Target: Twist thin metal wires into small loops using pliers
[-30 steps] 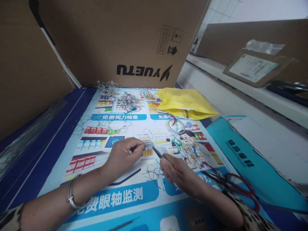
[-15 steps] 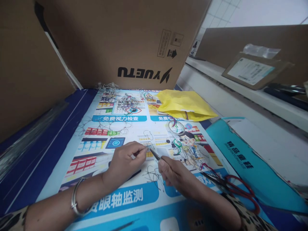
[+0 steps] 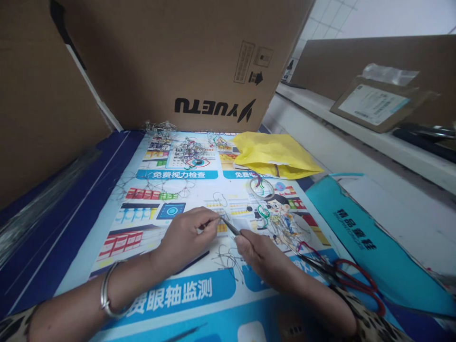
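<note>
two hands meet at the middle of the frame over a small wire piece [image 3: 223,214]. left hand [image 3: 185,235] pinches it between thumb and fingertips; right hand [image 3: 258,254] is closed around thin pliers [image 3: 231,229], whose tip touches the piece. both rest on a printed poster [image 3: 160,209]. loose wire bits [image 3: 226,259] lie just below the hands. red-handled scissors [image 3: 351,280] sit at lower right, a yellow bag [image 3: 274,154] above centre, a cardboard box [image 3: 185,61] across the top, a silver bracelet [image 3: 107,292] on the left wrist.
</note>
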The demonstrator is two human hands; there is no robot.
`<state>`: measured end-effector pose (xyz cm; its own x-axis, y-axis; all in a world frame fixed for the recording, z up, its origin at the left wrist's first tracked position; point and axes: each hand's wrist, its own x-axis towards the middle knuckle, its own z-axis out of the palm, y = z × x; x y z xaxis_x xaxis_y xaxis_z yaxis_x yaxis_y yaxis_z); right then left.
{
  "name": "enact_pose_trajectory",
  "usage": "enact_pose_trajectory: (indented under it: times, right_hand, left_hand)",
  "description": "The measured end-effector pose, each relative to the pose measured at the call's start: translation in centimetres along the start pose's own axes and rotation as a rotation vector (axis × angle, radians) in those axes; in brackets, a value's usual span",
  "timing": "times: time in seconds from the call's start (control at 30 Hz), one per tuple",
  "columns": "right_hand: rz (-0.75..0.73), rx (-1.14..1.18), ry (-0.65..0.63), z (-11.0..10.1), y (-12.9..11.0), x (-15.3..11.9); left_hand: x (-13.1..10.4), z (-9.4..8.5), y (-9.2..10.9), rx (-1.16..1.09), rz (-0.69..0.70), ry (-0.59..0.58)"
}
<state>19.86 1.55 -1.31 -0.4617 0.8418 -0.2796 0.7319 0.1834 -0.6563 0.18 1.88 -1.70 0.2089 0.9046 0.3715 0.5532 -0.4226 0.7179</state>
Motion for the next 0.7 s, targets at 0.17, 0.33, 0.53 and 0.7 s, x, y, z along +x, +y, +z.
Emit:
enact_pose_trajectory:
  times: [0.17, 0.33, 0.53, 0.7]
  right_hand:
    - [0.006, -0.024, -0.018, -0.2, 0.0, 0.0]
    - [-0.007, 0.003, -0.020, -0.2, 0.0, -0.1]
    - [-0.024, 0.026, -0.005, -0.1, -0.1, -0.2]
    - [-0.020, 0.023, -0.012, -0.1, 0.0, -0.2]
  left_hand:
    - [0.1, -0.2, -0.3, 0.072, -0.005, -0.076]
    - [-0.2, 0.4, -0.1, 0.075, 0.014, 0.017]
    - [-0.5, 0.7, -0.2, 0.077, 0.015, 0.080]
    - [-0.6, 0.7, -0.3, 0.059, 0.013, 0.086]
